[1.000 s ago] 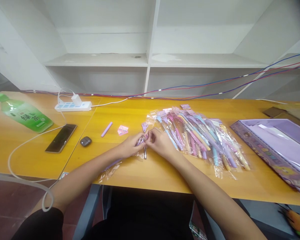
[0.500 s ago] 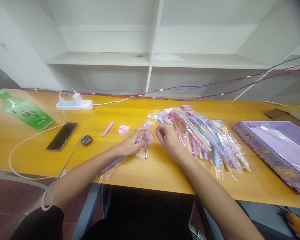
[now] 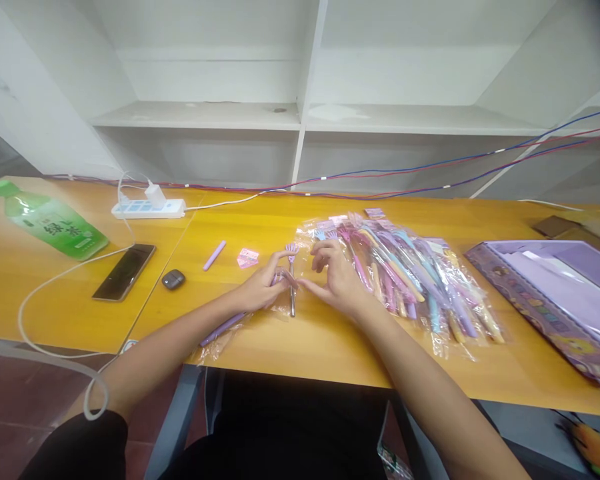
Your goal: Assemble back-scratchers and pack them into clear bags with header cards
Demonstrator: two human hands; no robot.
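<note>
My left hand (image 3: 261,288) is closed on a clear bag whose label card is now tilted nearly edge-on. A purple back scratcher handle (image 3: 223,329) runs in this bag under my left wrist, towards the table edge. My right hand (image 3: 336,279) is open, fingers curved and apart from the thumb, whose tip is close to the card. Between my hands a back scratcher (image 3: 293,300) with a metal rod and lilac claw lies on the table, partly behind my left fingers. Right of it is a pile of bagged back scratchers (image 3: 395,267) in several colours.
A lilac tube (image 3: 215,256) and a pink card (image 3: 248,258) lie left of my hands. Farther left are a black fob (image 3: 173,279), a phone (image 3: 124,272), a green bottle (image 3: 55,223) and a power strip (image 3: 150,209). A purple box (image 3: 540,307) stands at right.
My right thumb and fingers have spread from a pinch beside the card. The card has turned from facing me to nearly edge-on. My left hand has stayed in place.
</note>
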